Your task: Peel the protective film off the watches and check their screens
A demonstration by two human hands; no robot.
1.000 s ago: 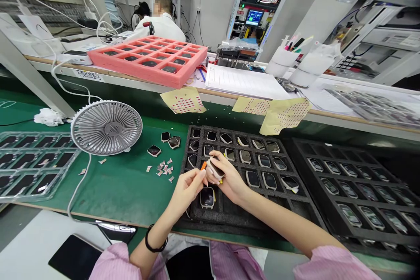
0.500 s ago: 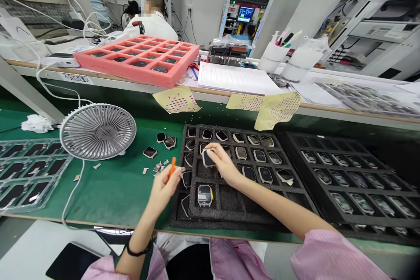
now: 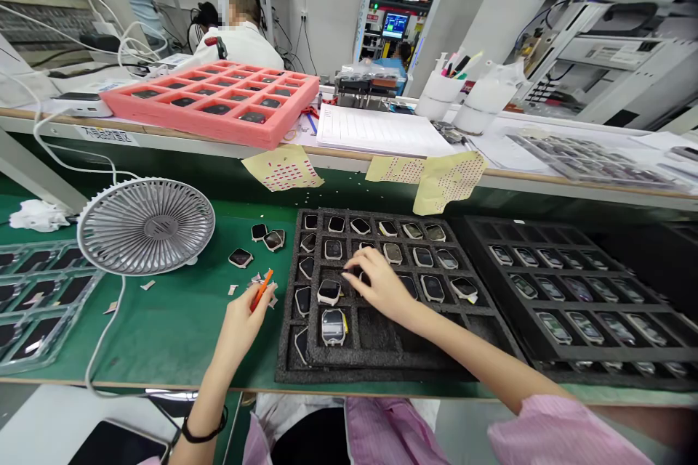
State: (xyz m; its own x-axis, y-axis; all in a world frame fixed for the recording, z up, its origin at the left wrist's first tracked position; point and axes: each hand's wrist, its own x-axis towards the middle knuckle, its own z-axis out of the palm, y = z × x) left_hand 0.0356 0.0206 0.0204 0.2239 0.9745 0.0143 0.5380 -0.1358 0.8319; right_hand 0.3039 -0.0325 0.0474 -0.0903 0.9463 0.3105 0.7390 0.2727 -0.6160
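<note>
My left hand [image 3: 243, 320] is closed around a thin orange stick-like tool [image 3: 262, 289], held above the green mat beside a little pile of scraps [image 3: 273, 299]. My right hand [image 3: 382, 283] hovers over a black foam tray [image 3: 376, 357], thumb and forefinger apart with nothing visible between them. Just left of its fingertips, a smartwatch body [image 3: 329, 292] sits in a compartment. Below that one lies another watch body [image 3: 333, 327] with a yellow tab at its side. Part of a watch under my right hand is hidden by the fingers.
A second foam tray of watches [image 3: 567, 283] lies to the right. Loose watches [image 3: 241, 257], a white fan [image 3: 147, 225] and clear plastic trays [image 3: 49, 298] are on the left. A pink foam tray [image 3: 212, 127] and papers [image 3: 382, 129] occupy the shelf above.
The watch body my right hand was holding now rests in a tray compartment; the fingers have let go and shifted right. My left hand with the orange tool has moved left, away from the tray.
</note>
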